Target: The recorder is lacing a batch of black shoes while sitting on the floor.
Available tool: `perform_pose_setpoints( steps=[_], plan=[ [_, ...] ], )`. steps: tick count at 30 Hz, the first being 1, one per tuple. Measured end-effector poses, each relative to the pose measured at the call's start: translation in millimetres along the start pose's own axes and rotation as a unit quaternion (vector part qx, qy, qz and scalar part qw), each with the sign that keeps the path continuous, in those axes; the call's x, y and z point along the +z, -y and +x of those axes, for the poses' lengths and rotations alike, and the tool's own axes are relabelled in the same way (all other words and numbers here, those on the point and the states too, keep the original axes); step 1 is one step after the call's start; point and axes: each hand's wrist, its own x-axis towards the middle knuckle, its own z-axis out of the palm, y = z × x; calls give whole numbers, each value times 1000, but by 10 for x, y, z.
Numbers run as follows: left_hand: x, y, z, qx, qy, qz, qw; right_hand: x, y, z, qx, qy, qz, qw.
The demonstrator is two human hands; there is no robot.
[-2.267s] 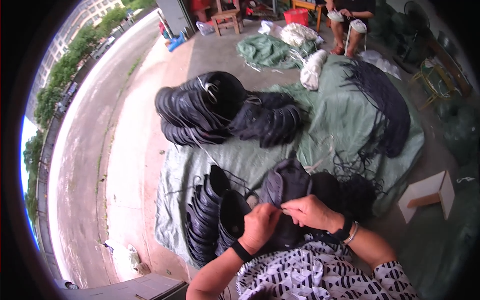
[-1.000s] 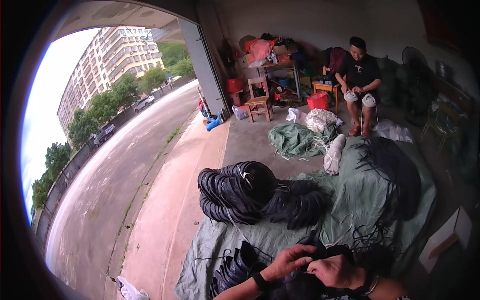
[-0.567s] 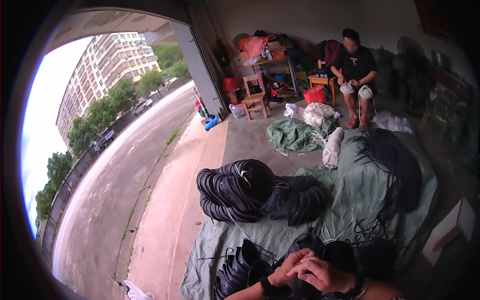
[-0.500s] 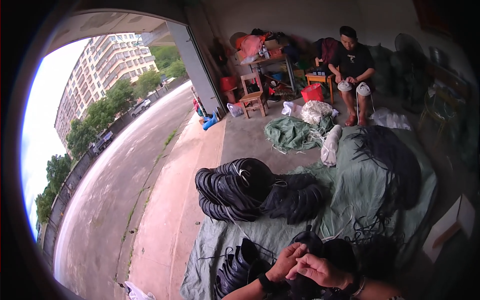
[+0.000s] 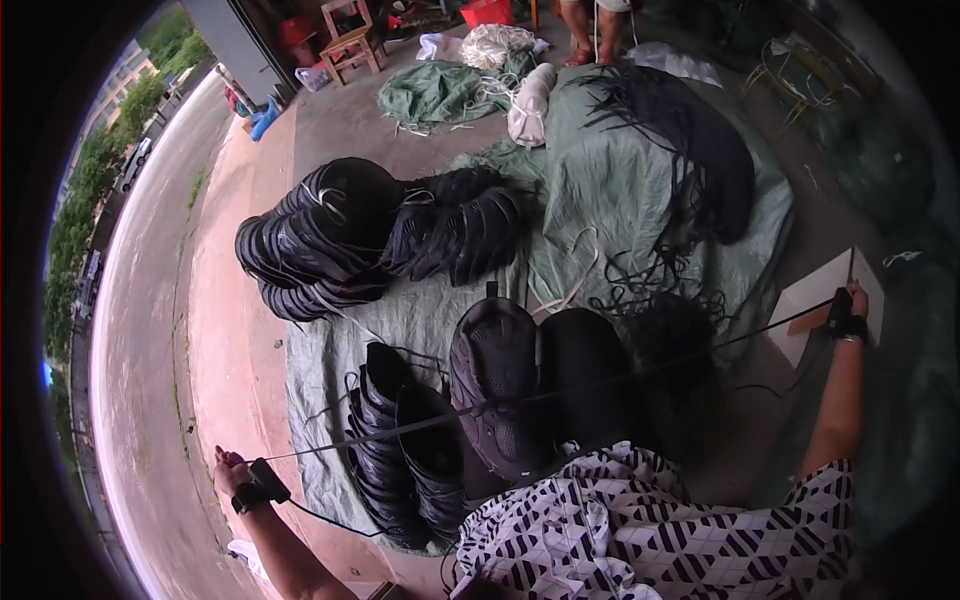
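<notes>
A black shoe upper (image 5: 500, 370) lies on my dark-trousered lap, toe toward me and heel loop pointing away. From its lacing area a black shoelace (image 5: 640, 372) runs out taut to both sides. Far out at the left, my left hand (image 5: 230, 472) is closed on one end. My right hand (image 5: 854, 305), stretched out to the right, grips the other end, its fingers partly turned away. Stacked black shoe uppers (image 5: 385, 440) stand just left of my lap. Beyond them sits a large bundle of tied black uppers (image 5: 370, 225).
A green tarp (image 5: 610, 180) covers the floor, with a heap of black laces (image 5: 690, 140) on it. Near my right hand is a white board (image 5: 815, 300). Farther off are a white roll (image 5: 531, 106), a wooden chair (image 5: 345, 42) and another person's legs (image 5: 597, 28).
My hands were together over the black upper; now they are spread wide apart, drawing the shoelace taut. The view has tilted down toward my lap.
</notes>
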Motion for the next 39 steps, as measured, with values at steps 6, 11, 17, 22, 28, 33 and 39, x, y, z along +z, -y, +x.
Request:
perform_pose_setpoints(
  steps=[6, 11, 17, 22, 28, 33, 39],
  plan=[
    [766, 1193, -1809, -126, 141, 245, 951, 707, -740, -707, 12, 38, 62, 997],
    [993, 1765, -3839, -78, 516, 375, 766, 2515, -983, -2648, 141, 353, -57, 923],
    [1016, 1770, -4565, -44, 633, 419, 649, 3040, -937, -3854, 74, 589, -297, 748],
    [1374, 1929, -4773, 375, 693, 491, 371, 3110, -1148, -4144, -196, 551, -288, 758],
    [1395, 2028, -4719, 420, 685, 524, 282, 3147, -1341, -4233, -274, 598, -329, 677],
    [1424, 1872, -4564, 319, 711, 534, 329, 3267, -1330, -3936, -16, 536, -244, 808],
    [1020, 2036, -4347, 425, 645, 495, 398, 3249, -1232, -3844, 88, 580, -231, 776]
  ],
)
